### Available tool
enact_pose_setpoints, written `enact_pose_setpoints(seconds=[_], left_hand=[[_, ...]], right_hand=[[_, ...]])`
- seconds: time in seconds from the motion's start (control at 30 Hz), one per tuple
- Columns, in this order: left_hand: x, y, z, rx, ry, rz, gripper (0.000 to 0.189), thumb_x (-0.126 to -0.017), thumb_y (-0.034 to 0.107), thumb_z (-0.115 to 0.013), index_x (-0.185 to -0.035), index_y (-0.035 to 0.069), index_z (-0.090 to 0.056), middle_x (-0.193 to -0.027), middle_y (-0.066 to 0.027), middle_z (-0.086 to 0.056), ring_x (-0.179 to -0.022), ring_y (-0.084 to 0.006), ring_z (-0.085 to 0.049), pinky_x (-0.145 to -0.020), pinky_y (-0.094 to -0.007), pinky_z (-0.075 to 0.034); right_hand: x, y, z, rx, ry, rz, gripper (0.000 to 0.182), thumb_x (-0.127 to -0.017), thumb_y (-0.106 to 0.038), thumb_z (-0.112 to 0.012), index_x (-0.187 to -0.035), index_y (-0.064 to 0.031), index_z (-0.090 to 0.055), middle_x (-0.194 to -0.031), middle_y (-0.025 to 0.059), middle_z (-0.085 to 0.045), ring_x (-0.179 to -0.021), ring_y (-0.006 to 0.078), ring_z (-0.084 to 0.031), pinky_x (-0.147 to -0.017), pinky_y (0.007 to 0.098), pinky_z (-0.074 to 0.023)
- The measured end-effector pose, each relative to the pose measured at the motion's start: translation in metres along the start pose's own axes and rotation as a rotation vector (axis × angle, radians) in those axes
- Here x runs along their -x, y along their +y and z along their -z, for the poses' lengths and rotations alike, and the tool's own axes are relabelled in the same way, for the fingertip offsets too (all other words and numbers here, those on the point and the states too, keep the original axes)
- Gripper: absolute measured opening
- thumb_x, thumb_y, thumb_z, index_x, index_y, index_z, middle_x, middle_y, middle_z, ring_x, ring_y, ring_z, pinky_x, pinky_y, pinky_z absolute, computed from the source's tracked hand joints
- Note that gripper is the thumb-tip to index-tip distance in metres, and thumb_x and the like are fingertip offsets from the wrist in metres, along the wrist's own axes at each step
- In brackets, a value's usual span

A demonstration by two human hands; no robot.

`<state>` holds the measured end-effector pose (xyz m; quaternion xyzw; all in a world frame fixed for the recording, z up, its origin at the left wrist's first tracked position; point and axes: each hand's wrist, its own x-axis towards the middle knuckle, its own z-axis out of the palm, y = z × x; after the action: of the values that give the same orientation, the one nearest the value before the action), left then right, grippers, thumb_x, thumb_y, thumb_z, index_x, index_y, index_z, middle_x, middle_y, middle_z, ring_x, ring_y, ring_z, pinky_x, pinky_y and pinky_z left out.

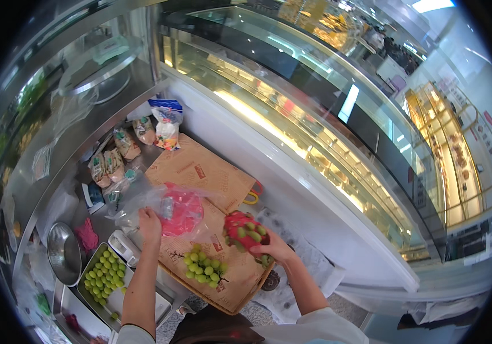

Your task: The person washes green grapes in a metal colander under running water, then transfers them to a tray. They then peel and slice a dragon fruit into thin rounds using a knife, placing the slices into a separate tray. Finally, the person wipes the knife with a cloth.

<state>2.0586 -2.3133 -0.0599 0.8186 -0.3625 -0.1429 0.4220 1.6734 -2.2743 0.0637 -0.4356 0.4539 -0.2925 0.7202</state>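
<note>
My right hand [274, 247] grips a red dragon fruit [240, 230] with green scales, above the right side of a wicker basket [239, 309] lined with printed brown paper [205, 172]. My left hand [149, 217] is at a clear plastic bag [136, 202], its fingers bent against the film; whether they pinch it is unclear. Beside that hand, a bright pink item [183, 210] shows through clear plastic on the paper. A bunch of green grapes [205, 266] lies on the paper between my forearms.
Loose green grapes fill part of a metal tray [83, 287] at the left. Near it are a steel colander [63, 253], a pink cloth [86, 234] and a white device [123, 247]. Filled packages [125, 144] stand at the back. Scissors [254, 192] lie by the white wall of the display case [280, 159].
</note>
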Motion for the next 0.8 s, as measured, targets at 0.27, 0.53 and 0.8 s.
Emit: enact_pose_setpoints(seconds=[0.27, 0.53, 0.8], left_hand=[[0.037, 0.050, 0.029, -0.135, 0.039, -0.138, 0.048, -0.088, 0.028, -0.059, -0.124, 0.000, -0.048, -0.125, -0.0237, -0.052, -0.119, -0.0403, -0.046, -0.099, -0.0490, -0.036], [0.110, 0.154, 0.184, -0.114, -0.324, -0.968, 0.094, -0.061, 0.013, -0.081, -0.143, 0.020, -0.037, -0.144, -0.0189, -0.035, -0.131, -0.0400, -0.037, -0.108, -0.0459, -0.034], [0.178, 0.086, 0.319, 0.082, -0.655, -0.766, 0.109, -0.053, 0.022, -0.088, -0.147, 0.021, -0.033, -0.142, -0.0192, -0.036, -0.126, -0.0403, -0.043, -0.102, -0.0452, -0.040]], right_hand=[[0.018, -0.038, -0.029, -0.213, 0.102, 0.103, 0.075, -0.069, -0.008, -0.079, -0.135, -0.0025, -0.045, -0.118, 0.0061, -0.059, -0.102, 0.0154, -0.057, -0.085, 0.0307, -0.0503], [0.017, -0.059, -0.097, 0.093, -0.201, -0.036, 0.074, -0.068, -0.003, -0.078, -0.134, 0.0017, -0.044, -0.120, 0.0095, -0.060, -0.108, 0.0180, -0.058, -0.094, 0.0329, -0.0469], [0.051, -0.053, -0.209, 0.337, -0.852, -0.331, 0.086, -0.067, -0.001, -0.082, -0.140, 0.0005, -0.038, -0.130, 0.0091, -0.053, -0.118, 0.0200, -0.053, -0.101, 0.0338, -0.0430]])
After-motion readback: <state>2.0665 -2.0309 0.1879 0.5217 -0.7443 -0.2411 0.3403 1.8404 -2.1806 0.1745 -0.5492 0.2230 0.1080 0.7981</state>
